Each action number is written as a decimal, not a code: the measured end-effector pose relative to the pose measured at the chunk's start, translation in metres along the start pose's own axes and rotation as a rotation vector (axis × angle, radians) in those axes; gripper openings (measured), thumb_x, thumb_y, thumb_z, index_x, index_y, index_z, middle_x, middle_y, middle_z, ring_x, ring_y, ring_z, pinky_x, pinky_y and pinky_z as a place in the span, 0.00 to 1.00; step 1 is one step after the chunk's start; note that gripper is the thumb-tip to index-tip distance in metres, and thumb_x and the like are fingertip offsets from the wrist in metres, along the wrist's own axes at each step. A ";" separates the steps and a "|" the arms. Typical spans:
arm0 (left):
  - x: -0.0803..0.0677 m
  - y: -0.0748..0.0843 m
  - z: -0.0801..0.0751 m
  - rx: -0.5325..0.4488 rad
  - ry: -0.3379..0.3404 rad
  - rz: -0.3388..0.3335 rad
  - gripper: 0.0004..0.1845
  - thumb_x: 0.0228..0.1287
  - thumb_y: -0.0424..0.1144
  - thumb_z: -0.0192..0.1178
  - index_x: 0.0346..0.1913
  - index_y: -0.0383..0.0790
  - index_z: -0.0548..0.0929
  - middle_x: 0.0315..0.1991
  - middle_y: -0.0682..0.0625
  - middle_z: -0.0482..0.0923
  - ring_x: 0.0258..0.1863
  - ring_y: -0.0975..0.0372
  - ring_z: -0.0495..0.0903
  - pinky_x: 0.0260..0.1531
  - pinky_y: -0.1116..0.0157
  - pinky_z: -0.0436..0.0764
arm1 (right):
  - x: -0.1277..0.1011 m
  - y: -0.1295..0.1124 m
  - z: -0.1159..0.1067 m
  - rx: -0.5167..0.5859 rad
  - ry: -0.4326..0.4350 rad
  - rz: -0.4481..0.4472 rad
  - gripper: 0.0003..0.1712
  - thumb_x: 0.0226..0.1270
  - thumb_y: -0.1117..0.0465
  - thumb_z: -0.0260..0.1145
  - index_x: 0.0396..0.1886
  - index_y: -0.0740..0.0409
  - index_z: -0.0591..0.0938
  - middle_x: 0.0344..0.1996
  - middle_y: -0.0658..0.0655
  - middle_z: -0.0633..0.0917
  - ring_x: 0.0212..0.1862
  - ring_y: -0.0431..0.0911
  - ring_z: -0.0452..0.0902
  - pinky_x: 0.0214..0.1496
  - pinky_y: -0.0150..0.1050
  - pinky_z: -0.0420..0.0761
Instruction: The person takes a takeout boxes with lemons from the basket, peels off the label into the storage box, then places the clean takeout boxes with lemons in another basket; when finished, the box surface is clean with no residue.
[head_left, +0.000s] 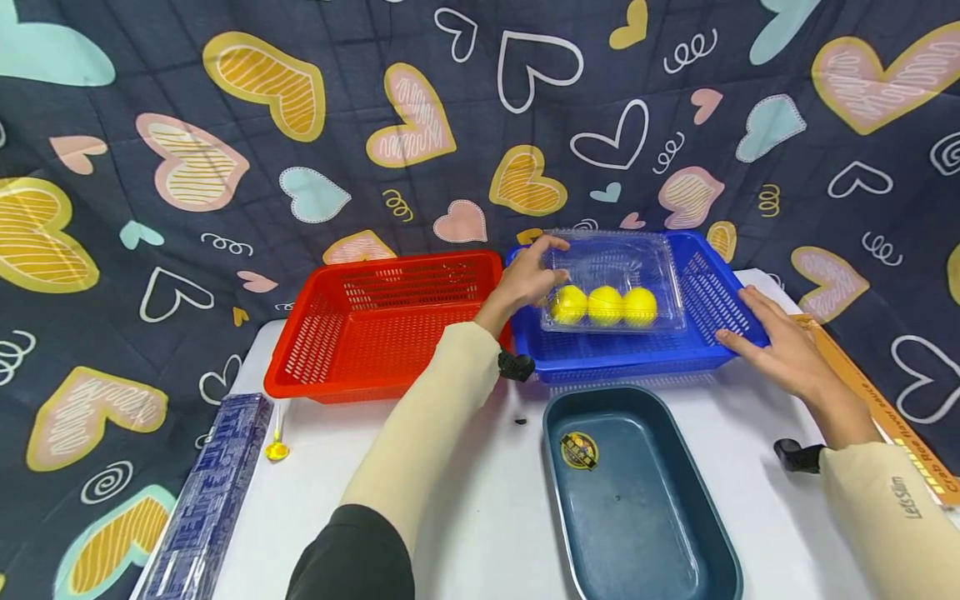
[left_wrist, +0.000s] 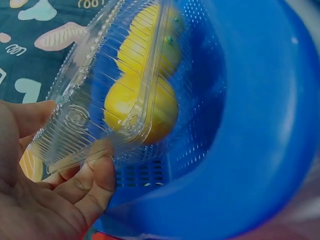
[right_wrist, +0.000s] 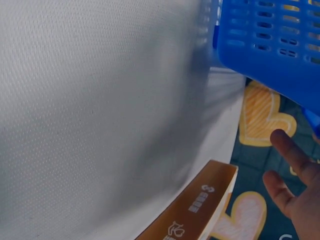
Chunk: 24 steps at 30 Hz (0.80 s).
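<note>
A clear plastic clamshell box (head_left: 611,254) is tilted inside the blue basket (head_left: 637,364), with three round yellow lemons (head_left: 605,306) lined up along its near side. My left hand (head_left: 525,279) grips the box at its left end, thumb and fingers on opposite sides of the plastic in the left wrist view. At the basket's right end is my right hand (head_left: 787,354), its fingers spread by the rim. The right wrist view shows thumb and forefinger extended with nothing between them; whether other fingers touch the basket I cannot tell.
A red basket (head_left: 386,387) stands to the left and a dark teal tub (head_left: 630,500) in front. Blue-and-white patterned box (head_left: 213,500) at left, small yellow-tipped item (head_left: 277,451) beside it. An orange-brown box (head_left: 870,392) lies right. Heart-print cloth (head_left: 322,183) hangs behind.
</note>
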<state>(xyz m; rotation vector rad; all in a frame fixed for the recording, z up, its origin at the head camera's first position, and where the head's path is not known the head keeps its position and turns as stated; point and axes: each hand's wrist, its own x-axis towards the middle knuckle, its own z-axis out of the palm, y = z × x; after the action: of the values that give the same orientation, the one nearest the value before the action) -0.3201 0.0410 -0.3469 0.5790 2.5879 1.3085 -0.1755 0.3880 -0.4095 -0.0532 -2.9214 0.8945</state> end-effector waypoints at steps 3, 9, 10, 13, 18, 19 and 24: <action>0.002 0.000 0.001 0.011 -0.004 -0.014 0.24 0.72 0.40 0.59 0.69 0.54 0.72 0.16 0.54 0.58 0.11 0.60 0.68 0.28 0.58 0.86 | 0.000 -0.001 0.000 0.000 0.002 0.000 0.53 0.73 0.38 0.57 0.83 0.59 0.45 0.83 0.67 0.42 0.80 0.74 0.39 0.72 0.79 0.43; 0.006 0.000 0.005 0.027 -0.016 -0.035 0.24 0.72 0.41 0.59 0.69 0.55 0.72 0.22 0.53 0.65 0.12 0.60 0.70 0.26 0.63 0.85 | 0.000 0.000 0.000 -0.011 0.010 -0.007 0.51 0.74 0.39 0.57 0.83 0.59 0.46 0.82 0.68 0.44 0.79 0.74 0.41 0.72 0.80 0.45; 0.006 0.000 0.006 0.029 -0.020 -0.039 0.24 0.72 0.41 0.59 0.69 0.55 0.72 0.23 0.52 0.66 0.12 0.61 0.70 0.25 0.64 0.84 | 0.000 0.000 0.000 -0.013 0.007 -0.004 0.51 0.75 0.39 0.56 0.83 0.59 0.45 0.82 0.68 0.43 0.79 0.75 0.41 0.72 0.80 0.45; 0.007 0.000 0.008 0.031 -0.028 -0.047 0.24 0.73 0.41 0.60 0.69 0.54 0.71 0.32 0.48 0.73 0.12 0.61 0.70 0.24 0.65 0.83 | 0.000 -0.001 -0.002 -0.017 -0.003 0.008 0.52 0.74 0.39 0.56 0.83 0.59 0.45 0.82 0.68 0.43 0.79 0.75 0.41 0.71 0.80 0.46; 0.008 0.001 0.010 0.109 -0.038 -0.033 0.26 0.72 0.44 0.61 0.70 0.54 0.69 0.63 0.42 0.75 0.37 0.54 0.85 0.47 0.57 0.86 | 0.000 -0.002 -0.004 -0.013 -0.013 0.013 0.52 0.74 0.39 0.57 0.83 0.60 0.44 0.82 0.69 0.43 0.79 0.75 0.40 0.72 0.79 0.46; 0.008 0.002 0.010 0.130 -0.037 -0.033 0.26 0.72 0.44 0.61 0.70 0.54 0.69 0.67 0.41 0.73 0.47 0.52 0.85 0.53 0.55 0.84 | 0.000 -0.002 -0.004 -0.013 -0.013 0.011 0.52 0.74 0.39 0.57 0.83 0.60 0.45 0.82 0.69 0.43 0.79 0.75 0.40 0.72 0.79 0.46; 0.007 0.007 0.008 0.264 -0.029 -0.034 0.28 0.70 0.49 0.62 0.70 0.57 0.68 0.72 0.44 0.71 0.66 0.48 0.74 0.67 0.46 0.75 | 0.001 -0.001 -0.003 -0.003 -0.028 0.017 0.53 0.74 0.39 0.57 0.83 0.60 0.44 0.82 0.69 0.42 0.79 0.75 0.39 0.73 0.78 0.46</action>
<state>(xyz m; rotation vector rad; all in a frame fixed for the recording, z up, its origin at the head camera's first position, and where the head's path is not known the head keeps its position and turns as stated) -0.3220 0.0533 -0.3461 0.5870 2.7532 0.9476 -0.1758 0.3887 -0.4059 -0.0659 -2.9528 0.9003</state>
